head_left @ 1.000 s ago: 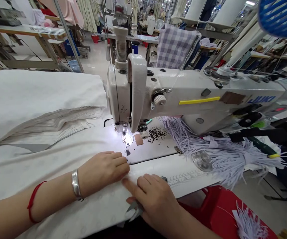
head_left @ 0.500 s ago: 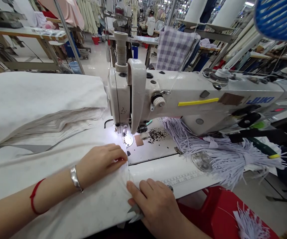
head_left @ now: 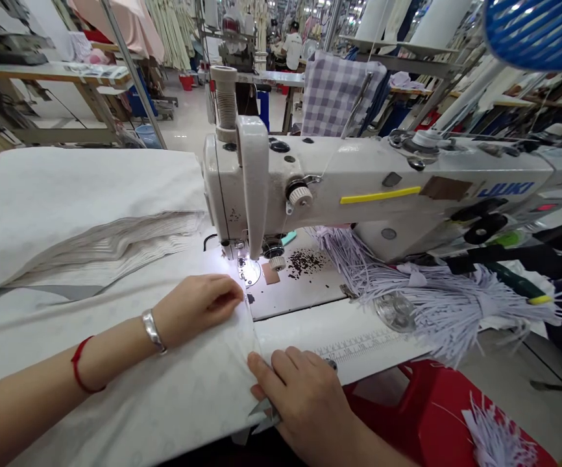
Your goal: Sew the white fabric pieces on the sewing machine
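White fabric (head_left: 183, 389) with a faint pattern lies over the sewing machine bed, its right edge running up to the lit needle area (head_left: 244, 266). My left hand (head_left: 203, 301) pinches that edge just in front of the presser foot, fingertips closed on the cloth. Nearer to me, my right hand (head_left: 305, 395) is closed with thumb and forefinger at the same edge. Metal thread snips (head_left: 265, 415) are tucked in its palm, blades sticking out to the left beneath the fingers. The white sewing machine (head_left: 359, 168) stands right behind both hands.
A folded stack of white cloth (head_left: 81, 188) lies at the left. Bundles of pale lilac strips (head_left: 441, 305) sit under the machine arm, beside a clear round bobbin-like disc (head_left: 394, 312). A red stool (head_left: 456, 415) with more strips is at lower right. Behind, a checked cloth (head_left: 337, 94) hangs.
The view has shifted slightly, so the machine appears a little further left. Both hands keep their hold on the fabric edge; the right hand sits marginally further right of the needle.
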Demonstrator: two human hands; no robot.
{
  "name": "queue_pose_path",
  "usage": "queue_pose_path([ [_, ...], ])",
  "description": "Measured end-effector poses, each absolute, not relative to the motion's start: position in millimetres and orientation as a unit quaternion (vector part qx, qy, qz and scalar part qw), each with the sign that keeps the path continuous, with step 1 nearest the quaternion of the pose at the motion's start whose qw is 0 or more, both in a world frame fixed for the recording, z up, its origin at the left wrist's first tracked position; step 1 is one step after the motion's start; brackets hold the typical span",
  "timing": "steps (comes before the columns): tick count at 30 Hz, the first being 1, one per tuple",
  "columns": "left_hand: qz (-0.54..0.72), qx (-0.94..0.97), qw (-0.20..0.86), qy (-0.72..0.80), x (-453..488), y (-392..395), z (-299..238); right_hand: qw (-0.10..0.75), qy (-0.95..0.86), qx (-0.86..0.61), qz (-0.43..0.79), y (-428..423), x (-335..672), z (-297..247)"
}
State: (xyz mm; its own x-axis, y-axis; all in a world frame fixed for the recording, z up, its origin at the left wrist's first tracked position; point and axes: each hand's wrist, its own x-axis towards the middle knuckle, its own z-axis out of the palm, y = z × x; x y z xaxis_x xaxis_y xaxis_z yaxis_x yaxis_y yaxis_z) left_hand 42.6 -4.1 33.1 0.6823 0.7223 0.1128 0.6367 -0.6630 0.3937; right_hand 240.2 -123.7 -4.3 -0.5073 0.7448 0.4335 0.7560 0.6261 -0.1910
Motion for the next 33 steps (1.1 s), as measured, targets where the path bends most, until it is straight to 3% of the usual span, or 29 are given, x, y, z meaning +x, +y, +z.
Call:
queue_pose_path([
  [17, 0.053, 0.982, -0.012, 0.178, 54, -8, 36, 0.234, -0.871, -0.432, 0.003, -125, 241, -8],
  [26, 0.013, 0.964, 0.089, 0.251, 38, -11, 48, 0.244, -0.871, -0.427, -0.009, -124, 242, -8],
  [33, 0.079, 0.935, 0.164, 0.303, 34, -15, 41, 0.241, -0.871, -0.429, -0.007, -125, 241, -8],
])
